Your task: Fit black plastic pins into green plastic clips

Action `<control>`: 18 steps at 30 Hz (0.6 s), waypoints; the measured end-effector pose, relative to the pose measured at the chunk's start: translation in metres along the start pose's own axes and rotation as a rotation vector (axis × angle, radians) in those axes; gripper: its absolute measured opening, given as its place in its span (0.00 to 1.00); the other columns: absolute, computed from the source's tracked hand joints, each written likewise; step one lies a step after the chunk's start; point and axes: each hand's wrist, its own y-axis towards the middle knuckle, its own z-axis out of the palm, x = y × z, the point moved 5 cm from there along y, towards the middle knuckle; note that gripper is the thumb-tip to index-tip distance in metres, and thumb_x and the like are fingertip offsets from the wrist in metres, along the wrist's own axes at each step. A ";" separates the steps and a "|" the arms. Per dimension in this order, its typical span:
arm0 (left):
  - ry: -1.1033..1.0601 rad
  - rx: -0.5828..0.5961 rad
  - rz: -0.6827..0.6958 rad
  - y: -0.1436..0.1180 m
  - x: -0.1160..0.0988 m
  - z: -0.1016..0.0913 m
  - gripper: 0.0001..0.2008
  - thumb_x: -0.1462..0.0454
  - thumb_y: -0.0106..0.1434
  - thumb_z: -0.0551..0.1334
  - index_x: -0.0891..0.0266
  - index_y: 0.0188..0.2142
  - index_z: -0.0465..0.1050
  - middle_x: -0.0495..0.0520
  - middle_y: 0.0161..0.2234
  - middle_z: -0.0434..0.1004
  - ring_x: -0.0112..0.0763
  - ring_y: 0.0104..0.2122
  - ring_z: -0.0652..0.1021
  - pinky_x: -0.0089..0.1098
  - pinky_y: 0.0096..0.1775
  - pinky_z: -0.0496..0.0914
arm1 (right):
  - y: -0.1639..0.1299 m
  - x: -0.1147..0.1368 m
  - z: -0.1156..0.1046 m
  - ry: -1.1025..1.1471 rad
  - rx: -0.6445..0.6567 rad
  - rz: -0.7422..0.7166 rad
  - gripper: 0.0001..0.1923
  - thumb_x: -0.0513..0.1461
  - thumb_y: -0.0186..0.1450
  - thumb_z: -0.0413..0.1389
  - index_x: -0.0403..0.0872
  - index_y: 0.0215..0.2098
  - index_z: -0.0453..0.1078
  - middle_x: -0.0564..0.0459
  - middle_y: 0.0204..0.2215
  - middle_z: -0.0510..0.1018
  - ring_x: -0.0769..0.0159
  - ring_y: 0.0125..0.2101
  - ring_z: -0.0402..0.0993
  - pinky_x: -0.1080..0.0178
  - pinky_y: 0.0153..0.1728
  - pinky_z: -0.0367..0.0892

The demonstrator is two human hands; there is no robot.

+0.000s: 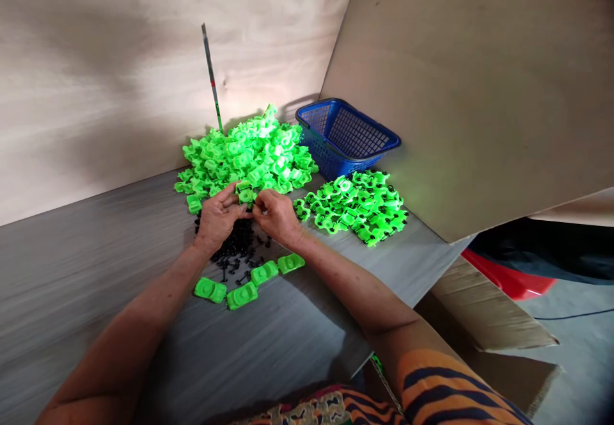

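My left hand [218, 217] grips a small green plastic toy car body [246, 194], its fingers closed around the near side. Close beside it, my right hand [275, 214] is pinched at the car's right edge; whatever lies between those fingertips is too small to make out. Black wheel axles [235, 242] lie heaped under and in front of both hands. Nearer to me, several loose green car bodies [242, 296] form a slanting row. Behind the hands rises a large pile of green car bodies [249, 150].
To the right sits a pile of green cars with black wheels [359, 207]. A blue plastic basket [350, 134] stands behind it, against the wooden panels. A thin upright stick [211, 76] leans at the back. Cardboard boxes [494, 310] and a red object [508, 274] are beyond the table's right edge.
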 end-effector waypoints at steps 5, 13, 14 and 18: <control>0.000 -0.012 0.031 -0.001 -0.004 0.001 0.35 0.57 0.46 0.76 0.64 0.55 0.77 0.58 0.42 0.85 0.42 0.41 0.83 0.41 0.41 0.82 | -0.001 0.003 -0.004 -0.019 -0.022 -0.028 0.09 0.30 0.63 0.52 0.48 0.28 0.64 0.55 0.27 0.70 0.67 0.29 0.65 0.66 0.32 0.57; 0.021 -0.026 0.012 -0.003 -0.007 0.003 0.33 0.58 0.46 0.76 0.65 0.53 0.79 0.57 0.41 0.85 0.41 0.41 0.83 0.42 0.42 0.82 | 0.000 0.003 -0.004 -0.016 0.009 -0.015 0.08 0.30 0.64 0.51 0.48 0.29 0.65 0.55 0.27 0.69 0.67 0.30 0.65 0.66 0.33 0.57; 0.025 -0.026 0.009 -0.003 -0.007 0.002 0.34 0.59 0.46 0.76 0.65 0.53 0.78 0.57 0.42 0.85 0.41 0.41 0.83 0.42 0.42 0.82 | 0.000 0.003 -0.004 -0.013 0.014 -0.017 0.09 0.30 0.64 0.51 0.48 0.29 0.65 0.55 0.27 0.69 0.67 0.30 0.65 0.66 0.34 0.57; 0.031 -0.027 0.000 -0.004 -0.006 0.002 0.34 0.59 0.45 0.76 0.65 0.53 0.78 0.57 0.42 0.84 0.41 0.40 0.83 0.43 0.41 0.83 | 0.001 0.002 -0.003 0.010 0.027 -0.026 0.09 0.29 0.64 0.51 0.48 0.29 0.65 0.55 0.27 0.69 0.67 0.29 0.65 0.66 0.33 0.57</control>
